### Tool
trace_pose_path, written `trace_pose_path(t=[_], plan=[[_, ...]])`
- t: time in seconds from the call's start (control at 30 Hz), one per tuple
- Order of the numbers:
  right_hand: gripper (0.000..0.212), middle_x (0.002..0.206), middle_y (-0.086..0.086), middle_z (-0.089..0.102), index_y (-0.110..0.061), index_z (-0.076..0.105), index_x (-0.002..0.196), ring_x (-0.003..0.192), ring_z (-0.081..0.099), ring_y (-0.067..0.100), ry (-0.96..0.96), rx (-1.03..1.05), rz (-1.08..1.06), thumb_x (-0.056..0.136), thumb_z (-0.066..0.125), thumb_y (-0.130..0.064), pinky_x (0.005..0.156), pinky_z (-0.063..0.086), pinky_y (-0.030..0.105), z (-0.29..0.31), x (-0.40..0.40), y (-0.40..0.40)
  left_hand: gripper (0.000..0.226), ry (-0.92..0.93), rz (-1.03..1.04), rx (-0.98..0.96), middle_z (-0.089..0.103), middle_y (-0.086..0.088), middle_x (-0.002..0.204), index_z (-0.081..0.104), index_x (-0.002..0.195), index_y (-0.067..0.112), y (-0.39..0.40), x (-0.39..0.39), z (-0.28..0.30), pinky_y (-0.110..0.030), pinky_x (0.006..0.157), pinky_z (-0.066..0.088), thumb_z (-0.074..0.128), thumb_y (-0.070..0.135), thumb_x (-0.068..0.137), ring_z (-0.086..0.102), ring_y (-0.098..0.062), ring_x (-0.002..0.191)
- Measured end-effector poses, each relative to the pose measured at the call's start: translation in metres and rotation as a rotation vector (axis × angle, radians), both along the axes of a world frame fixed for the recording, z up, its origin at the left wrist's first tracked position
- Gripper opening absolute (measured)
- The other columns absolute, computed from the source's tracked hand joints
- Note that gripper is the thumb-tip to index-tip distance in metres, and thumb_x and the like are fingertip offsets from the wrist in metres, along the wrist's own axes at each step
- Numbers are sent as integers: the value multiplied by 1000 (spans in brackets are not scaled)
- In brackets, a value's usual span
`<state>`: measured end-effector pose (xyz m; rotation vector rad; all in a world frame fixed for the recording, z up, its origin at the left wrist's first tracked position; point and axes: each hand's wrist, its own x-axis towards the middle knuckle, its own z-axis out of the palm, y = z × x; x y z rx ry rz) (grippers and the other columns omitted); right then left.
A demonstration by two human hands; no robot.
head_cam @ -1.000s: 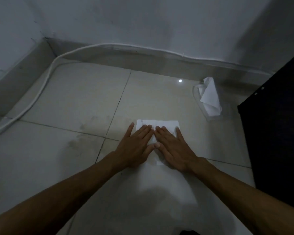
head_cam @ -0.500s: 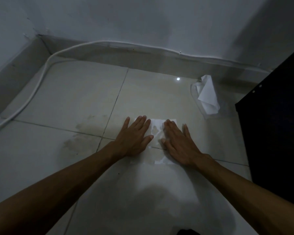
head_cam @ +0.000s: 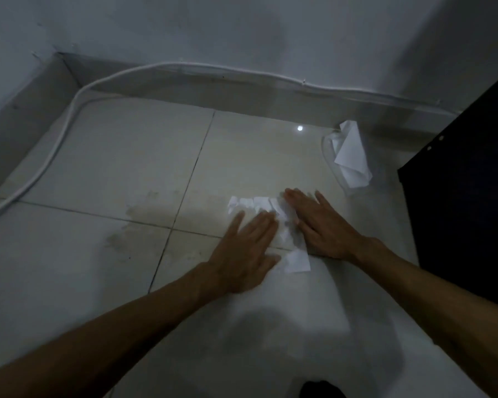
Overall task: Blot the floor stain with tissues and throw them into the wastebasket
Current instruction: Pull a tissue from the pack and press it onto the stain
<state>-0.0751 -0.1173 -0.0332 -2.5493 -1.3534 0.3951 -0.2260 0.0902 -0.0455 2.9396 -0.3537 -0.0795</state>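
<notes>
A white tissue [head_cam: 282,225] lies crumpled and wet on the pale floor tiles, bunched between my hands. My left hand [head_cam: 246,248] rests flat on the floor at the tissue's left edge, fingers spread. My right hand [head_cam: 322,225] lies flat on its right side, fingers apart. A faint dark stain [head_cam: 127,225] marks the tiles to the left, near the grout lines. No wastebasket is in view.
A clear tissue pack [head_cam: 348,156] with a white tissue sticking out stands at the back right. A black cabinet [head_cam: 466,196] fills the right side. A white cable [head_cam: 55,150] runs along the skirting at the left and back walls.
The flat tissue has become wet and crumpled. My hands have slid apart and to the right, dragging the tissue with them; the left hand has pulled back toward me.
</notes>
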Motion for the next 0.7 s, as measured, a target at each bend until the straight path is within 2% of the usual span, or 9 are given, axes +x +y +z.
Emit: trace_pose_path(t=[0.07,0.2,0.4,0.57,0.7], plan=[[62,173,-2,11,-20,11,166,160,5,10,-52,13,-3,109,23,-40,131,3,45,4,12,-13,73,17,-141,-60,15,-5,170,19,162,15,-26,-16,-2,-52,127,1,19,59,103,8,-18,158],[64,174,-2,5,-21,4,166,161,-1,9,-107,-62,105,109,19,-45,131,3,45,6,18,-30,73,41,-273,-7,4,-4,171,11,163,17,-59,-31,-9,-50,126,-7,19,61,105,-1,-15,158],[73,174,-4,-2,-24,-3,165,160,-7,7,-94,-133,256,104,2,-64,131,-3,45,8,17,-19,79,137,-235,32,-9,-6,170,-1,163,15,-65,-34,-13,-47,127,-9,16,63,103,-12,-17,157],[69,174,-3,-10,-24,-11,164,159,-13,7,-102,-221,344,109,15,-55,130,-8,48,2,21,-10,82,155,-215,21,-12,-10,170,-5,162,10,-65,-39,-11,-45,128,-7,15,63,103,-15,-20,157],[68,174,-2,-13,-22,-13,164,159,-16,9,-133,-258,379,108,11,-53,129,-8,51,-3,21,-7,82,169,-198,5,-13,-10,170,-6,162,10,-63,-39,-7,-43,128,-8,16,63,103,-15,-21,157]])
